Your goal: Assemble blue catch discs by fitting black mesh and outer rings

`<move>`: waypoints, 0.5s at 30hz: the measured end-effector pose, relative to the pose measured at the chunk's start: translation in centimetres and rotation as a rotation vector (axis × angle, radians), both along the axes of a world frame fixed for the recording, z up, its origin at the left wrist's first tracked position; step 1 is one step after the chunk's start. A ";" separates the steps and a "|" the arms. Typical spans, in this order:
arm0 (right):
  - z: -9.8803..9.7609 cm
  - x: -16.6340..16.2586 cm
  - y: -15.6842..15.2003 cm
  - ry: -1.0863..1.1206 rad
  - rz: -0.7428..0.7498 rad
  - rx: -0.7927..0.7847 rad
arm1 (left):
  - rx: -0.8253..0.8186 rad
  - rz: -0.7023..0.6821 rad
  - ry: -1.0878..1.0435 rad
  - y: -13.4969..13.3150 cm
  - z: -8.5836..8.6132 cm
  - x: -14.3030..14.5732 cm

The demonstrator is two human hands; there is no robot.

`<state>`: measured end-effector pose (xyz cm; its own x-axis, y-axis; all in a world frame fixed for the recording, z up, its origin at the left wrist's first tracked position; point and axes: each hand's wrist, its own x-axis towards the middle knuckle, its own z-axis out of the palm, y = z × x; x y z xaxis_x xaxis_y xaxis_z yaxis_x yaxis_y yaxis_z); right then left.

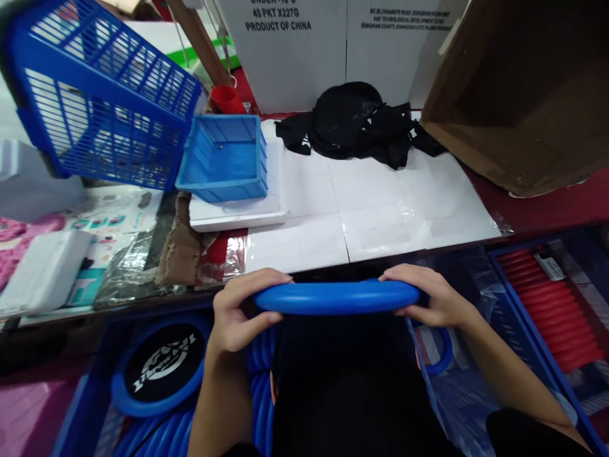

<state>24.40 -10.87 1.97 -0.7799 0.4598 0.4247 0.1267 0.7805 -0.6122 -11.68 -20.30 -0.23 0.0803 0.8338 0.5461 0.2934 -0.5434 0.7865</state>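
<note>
A blue plastic ring (337,298) is held edge-on in front of my body, just below the table's front edge. My left hand (242,311) grips its left end, thumb below and fingers above. At the right end my right hand (423,297) pinches it the same way. Below my left arm lies a blue ring with a black printed centre (164,365), on top of a stack of more blue rings (157,435). Another blue ring (442,352) shows near a clear plastic bag under my right forearm.
On the white-covered table (380,209) sit a light blue bin (223,193) and black fabric pieces (352,124). A blue basket (109,120) leans at left; an open cardboard box (514,95) tilts at right. Red rings (552,311) fill a blue crate at lower right.
</note>
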 end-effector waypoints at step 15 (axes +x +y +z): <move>-0.2 -1.5 -1.2 0.096 0.036 0.183 | 0.095 -0.062 0.325 -0.7 1.1 1.8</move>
<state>22.88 -12.04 1.73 -0.7460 0.3406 0.5722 0.0446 0.8829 -0.4674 -9.93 -20.99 0.89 0.3120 0.7682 0.5590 0.4840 -0.6348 0.6023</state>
